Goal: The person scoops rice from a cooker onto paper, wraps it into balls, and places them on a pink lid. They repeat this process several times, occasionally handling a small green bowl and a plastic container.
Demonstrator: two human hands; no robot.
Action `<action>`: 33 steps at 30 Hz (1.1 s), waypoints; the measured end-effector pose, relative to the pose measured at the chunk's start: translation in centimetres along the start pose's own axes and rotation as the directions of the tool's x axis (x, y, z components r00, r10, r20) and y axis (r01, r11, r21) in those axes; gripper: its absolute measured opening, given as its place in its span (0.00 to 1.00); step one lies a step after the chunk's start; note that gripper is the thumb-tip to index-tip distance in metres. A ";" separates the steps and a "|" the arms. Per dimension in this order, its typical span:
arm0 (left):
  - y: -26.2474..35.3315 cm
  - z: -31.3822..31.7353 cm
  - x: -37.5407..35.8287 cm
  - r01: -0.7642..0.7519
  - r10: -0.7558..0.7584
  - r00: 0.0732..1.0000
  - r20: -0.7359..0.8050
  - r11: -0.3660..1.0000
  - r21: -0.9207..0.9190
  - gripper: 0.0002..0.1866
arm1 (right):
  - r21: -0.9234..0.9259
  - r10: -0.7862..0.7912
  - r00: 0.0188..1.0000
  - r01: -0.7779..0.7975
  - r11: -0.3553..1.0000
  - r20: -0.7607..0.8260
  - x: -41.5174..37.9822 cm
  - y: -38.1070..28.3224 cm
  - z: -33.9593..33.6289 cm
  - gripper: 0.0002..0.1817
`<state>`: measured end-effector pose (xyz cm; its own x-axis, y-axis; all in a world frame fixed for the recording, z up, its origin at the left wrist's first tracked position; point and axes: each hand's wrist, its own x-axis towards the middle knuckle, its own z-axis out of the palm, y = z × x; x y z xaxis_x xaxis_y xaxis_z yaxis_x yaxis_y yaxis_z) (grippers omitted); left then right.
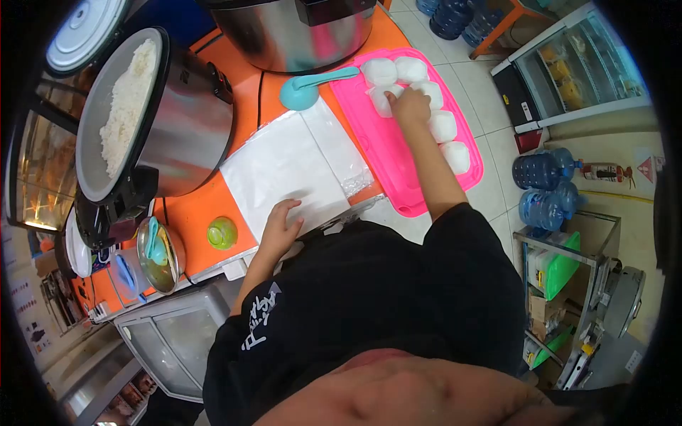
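Note:
My right hand (410,106) reaches onto a pink tray (369,138) and grips a wrapped white rice portion (382,98). Several more wrapped white portions lie on the tray around it, such as one (379,70) at the far end and one (456,156) at the near end. My left hand (282,226) rests flat, fingers apart, on the near edge of a stack of clear plastic sheets (288,167) on the orange counter (199,213).
An open rice cooker (142,121) full of white rice stands at the left. A second steel cooker (295,32) is behind the sheets, a teal scoop (305,89) before it. A small green cup (222,233) and a metal bowl (160,255) sit near the counter edge. Water bottles (543,188) stand on the floor.

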<state>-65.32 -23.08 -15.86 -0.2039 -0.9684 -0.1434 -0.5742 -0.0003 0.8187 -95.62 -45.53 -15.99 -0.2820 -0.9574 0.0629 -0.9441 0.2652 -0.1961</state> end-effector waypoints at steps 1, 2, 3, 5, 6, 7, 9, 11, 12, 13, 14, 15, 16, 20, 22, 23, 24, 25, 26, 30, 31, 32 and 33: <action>0.2 -0.7 -0.5 -0.005 0.007 0.998 -0.059 0.999 0.038 0.19 | 0.008 -0.007 1.000 0.007 1.000 -0.003 -0.4 -0.7 0.3 0.29; 0.6 -1.5 -0.8 -0.006 0.014 0.993 -0.118 0.997 0.074 0.19 | 0.093 -0.133 0.991 0.133 0.987 -0.010 -1.1 -2.3 0.2 0.29; 0.7 -2.3 -0.8 -0.002 0.012 0.992 -0.127 0.997 0.078 0.19 | 0.175 -0.256 0.966 0.256 0.951 -0.025 -2.1 -4.1 0.2 0.30; 0.9 -4.2 -1.0 0.038 -0.011 0.918 -0.397 0.997 0.060 0.18 | 0.332 -0.480 0.874 0.476 0.814 -0.077 -4.6 -7.3 0.1 0.32; 1.5 -5.5 -0.9 0.037 0.033 0.874 -0.485 0.990 0.134 0.18 | 0.339 -0.491 0.867 0.487 0.805 -0.081 -6.2 -8.8 -0.2 0.32; 2.2 -7.1 -0.8 0.047 0.082 0.816 -0.572 0.977 0.207 0.19 | 0.261 -0.504 0.863 0.488 0.833 -0.006 -7.7 -10.5 -0.6 0.32; 4.2 -11.0 -0.8 -0.003 0.289 0.693 -0.661 0.917 0.398 0.18 | 0.197 -0.542 0.839 0.522 0.830 0.059 -7.9 -12.6 1.5 0.34; 6.0 -14.7 -1.6 0.036 0.357 0.564 -0.744 0.890 0.455 0.18 | 0.267 -0.400 0.916 0.393 0.880 -0.029 -4.8 -12.6 7.7 0.36; 6.5 -16.5 -1.9 0.053 0.426 0.446 -0.787 0.865 0.498 0.17 | 0.354 -0.423 0.898 0.438 0.826 -0.123 -3.9 -13.2 7.0 0.33; 6.8 -18.2 -1.9 0.078 0.425 0.422 -0.801 0.863 0.500 0.17 | 0.430 -0.433 0.876 0.481 0.764 -0.212 -3.0 -13.3 6.1 0.30; 6.9 -19.5 -1.9 0.092 0.388 0.341 -0.856 0.892 0.442 0.17 | 0.247 -0.476 0.813 0.563 0.789 -0.335 -0.9 -13.5 6.6 0.26; 6.6 -20.7 -2.1 0.105 0.344 0.257 -0.903 0.919 0.380 0.17 | 0.055 -0.529 0.726 0.610 0.791 -0.440 1.0 -13.6 7.3 0.22; 5.7 -21.9 -2.1 0.182 0.383 0.272 -0.883 0.880 0.438 0.18 | -0.008 -0.571 0.768 0.595 0.804 -0.291 2.2 -13.7 7.4 0.19; 2.0 -25.7 -0.6 0.217 0.388 0.166 -0.907 0.882 0.417 0.21 | -0.010 -0.744 0.639 0.757 0.653 -0.192 2.3 -15.2 5.8 0.16; 1.0 -26.1 0.0 0.058 0.352 0.147 -0.924 0.930 0.364 0.21 | 0.375 -0.727 0.628 0.768 0.519 -0.280 0.2 -15.9 3.4 0.20; 0.4 -25.8 0.1 0.092 0.403 0.112 -0.908 0.906 0.413 0.21 | 0.675 -0.689 0.691 0.618 0.404 -0.220 -0.7 -17.7 0.1 0.22; 0.7 -25.6 0.4 0.045 0.398 0.075 -0.914 0.915 0.402 0.21 | 0.613 -0.677 0.614 0.732 0.297 -0.405 -1.9 -20.8 -5.3 0.22; 1.0 -25.5 0.4 -0.003 0.390 0.054 -0.919 0.920 0.391 0.20 | 0.531 -0.637 0.524 0.822 0.204 -0.566 -3.8 -23.9 -11.4 0.22; 0.8 -25.4 0.1 -0.014 0.385 0.052 -0.922 0.923 0.385 0.20 | 0.479 -0.682 0.436 0.866 0.141 -0.587 -4.8 -26.8 -16.0 0.22; 0.2 -25.0 0.1 -0.100 0.394 0.027 -0.919 0.915 0.390 0.19 | -0.022 -0.929 0.244 0.965 0.260 -0.280 -3.7 -41.6 -23.0 0.18; 0.0 -25.0 0.0 -0.093 0.417 0.039 -0.908 0.906 0.412 0.18 | -0.189 -0.941 0.321 0.922 0.337 -0.111 -2.3 -45.0 -22.5 0.17; -0.1 -25.0 -0.1 -0.058 0.448 0.050 -0.893 0.893 0.445 0.16 | -0.265 -0.942 0.329 0.904 0.336 -0.072 -0.3 -47.0 -20.8 0.14; -0.2 -25.0 0.0 -0.075 0.436 0.038 -0.899 0.898 0.433 0.16 | -0.342 -0.941 0.337 0.881 0.327 -0.032 1.5 -48.4 -19.1 0.12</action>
<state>-45.37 -29.35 -2.10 0.4548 -0.2608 0.8515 -0.8436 0.1803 0.5058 -53.63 -57.65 12.33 0.7879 -0.5682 0.2373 -0.6156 -0.7176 0.3258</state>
